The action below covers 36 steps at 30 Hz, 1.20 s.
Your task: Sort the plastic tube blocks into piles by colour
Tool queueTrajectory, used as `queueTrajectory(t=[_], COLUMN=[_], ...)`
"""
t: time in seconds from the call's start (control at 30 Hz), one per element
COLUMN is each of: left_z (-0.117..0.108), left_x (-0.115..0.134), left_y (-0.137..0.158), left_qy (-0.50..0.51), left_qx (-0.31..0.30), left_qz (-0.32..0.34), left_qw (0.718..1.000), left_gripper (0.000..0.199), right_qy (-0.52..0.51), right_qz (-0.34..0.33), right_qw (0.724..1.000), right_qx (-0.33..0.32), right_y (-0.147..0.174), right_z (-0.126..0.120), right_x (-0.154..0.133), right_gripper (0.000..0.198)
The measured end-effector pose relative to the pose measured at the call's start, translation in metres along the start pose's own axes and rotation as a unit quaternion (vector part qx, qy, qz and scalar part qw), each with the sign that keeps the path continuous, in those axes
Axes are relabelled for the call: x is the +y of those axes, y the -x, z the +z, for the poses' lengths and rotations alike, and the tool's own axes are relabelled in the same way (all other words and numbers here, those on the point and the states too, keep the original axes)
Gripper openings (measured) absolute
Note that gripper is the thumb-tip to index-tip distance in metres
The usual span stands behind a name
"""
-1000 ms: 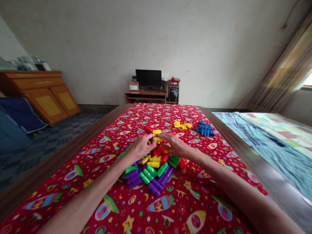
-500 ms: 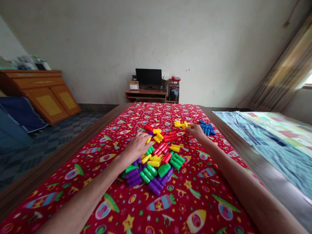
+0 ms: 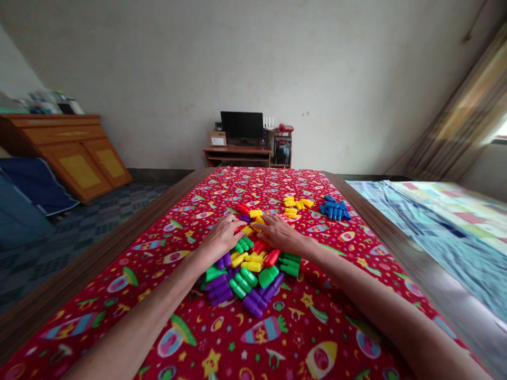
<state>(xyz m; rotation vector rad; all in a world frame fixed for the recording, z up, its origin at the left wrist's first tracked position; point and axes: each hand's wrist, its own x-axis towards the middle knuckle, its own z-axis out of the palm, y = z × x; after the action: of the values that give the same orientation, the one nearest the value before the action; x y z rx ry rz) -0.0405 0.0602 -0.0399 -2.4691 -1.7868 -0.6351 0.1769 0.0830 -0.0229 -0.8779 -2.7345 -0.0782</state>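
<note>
Background is taken up by a plain off-white wall (image 3: 253, 53). Frame centre is filled by a long dark-brown wooden table (image 3: 156, 214), mostly covered by a red fabric cloth (image 3: 325, 311) printed with rockets and stars. To the right, a bed with a pale-blue and patchwork cover (image 3: 428, 232) is seen; to the left, an orange-brown wooden cabinet (image 3: 67, 153). Past the table's far end, a black flat monitor (image 3: 242, 126) is carried by a small reddish-brown desk (image 3: 237, 149). On the cloth, glossy plastic pieces with rounded cylindrical lobes are heaped in a mixed pile (image 3: 247, 279): mostly purple and green at the near edge, yellow mid, red farther in. Far part of pile is flanked by both hands. Left hand (image 3: 223, 234) is half curled, fingertips at a red piece (image 3: 239, 229); grip cannot be told. Right hand (image 3: 281, 235) is laid palm down over the pile, fingertips at a yellow piece (image 3: 259, 220); grip cannot be told either. Beyond, blue pieces (image 3: 335, 209) are grouped at right, yellow pieces (image 3: 290, 203) just left of them, one yellow double piece (image 3: 290, 212) placed just nearer.
</note>
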Motion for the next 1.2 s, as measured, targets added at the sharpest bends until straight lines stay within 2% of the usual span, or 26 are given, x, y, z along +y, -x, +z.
queueTrajectory(t=[0.1, 0.17, 0.3, 0.4, 0.47, 0.57, 0.67, 0.77, 0.87, 0.93, 1.0, 1.13, 1.2], left_z=[0.001, 0.000, -0.005, -0.006, -0.005, -0.001, 0.004, 0.005, 0.003, 0.000, -0.003, -0.008, -0.008], left_x=[-0.003, -0.005, -0.008, -0.009, -0.010, -0.012, -0.013, -0.015, -0.016, -0.016, -0.013, -0.006, -0.004], left_y=[0.003, 0.005, 0.007, 0.006, 0.005, 0.001, -0.002, -0.004, -0.006, -0.006, -0.007, -0.009, -0.009], left_qy=[-0.020, -0.037, -0.047, -0.025, -0.007, 0.014, 0.022, 0.016, 0.013, 0.019, 0.035, 0.110, 0.152], left_qx=[0.023, 0.033, 0.018, 0.010, 0.016, 0.027, 0.034, 0.037, 0.043, 0.052, 0.062, 0.076, 0.079], left_qz=[-0.005, -0.011, -0.001, 0.014, 0.023, 0.044, 0.053, 0.052, 0.046, 0.040, 0.037, 0.043, 0.045], left_qw=[1.000, 0.999, 0.999, 1.000, 1.000, 0.999, 0.998, 0.998, 0.998, 0.998, 0.997, 0.990, 0.984], left_gripper=[0.029, 0.031, 0.025, 0.021, 0.020, 0.016, 0.012, 0.012, 0.012, 0.011, 0.009, 0.012, 0.017], right_qy=[0.036, 0.047, 0.051, -0.003, -0.057, -0.073, -0.031, -0.011, -0.014, -0.038, -0.098, -0.209, -0.219], right_qz=[0.036, 0.061, 0.082, 0.072, 0.092, 0.190, 0.285, 0.308, 0.303, 0.282, 0.219, 0.035, -0.006], right_qw=[0.997, 0.995, 0.994, 0.997, 0.993, 0.974, 0.952, 0.947, 0.947, 0.951, 0.965, 0.977, 0.976], right_qx=[-0.060, -0.071, -0.043, 0.011, 0.050, 0.096, 0.102, 0.094, 0.111, 0.119, 0.105, 0.029, 0.015], right_y=[-0.016, -0.025, -0.033, -0.031, -0.028, -0.020, -0.005, 0.008, 0.009, 0.004, -0.005, -0.018, -0.021], right_z=[-0.003, -0.004, 0.002, 0.000, -0.010, -0.028, -0.037, -0.036, -0.039, -0.043, -0.046, -0.039, -0.034], right_x=[0.001, 0.001, -0.008, -0.007, 0.004, 0.032, 0.064, 0.085, 0.087, 0.074, 0.052, 0.003, -0.011], right_gripper=[0.033, 0.031, 0.029, 0.027, 0.027, 0.028, 0.027, 0.029, 0.030, 0.028, 0.026, 0.029, 0.030])
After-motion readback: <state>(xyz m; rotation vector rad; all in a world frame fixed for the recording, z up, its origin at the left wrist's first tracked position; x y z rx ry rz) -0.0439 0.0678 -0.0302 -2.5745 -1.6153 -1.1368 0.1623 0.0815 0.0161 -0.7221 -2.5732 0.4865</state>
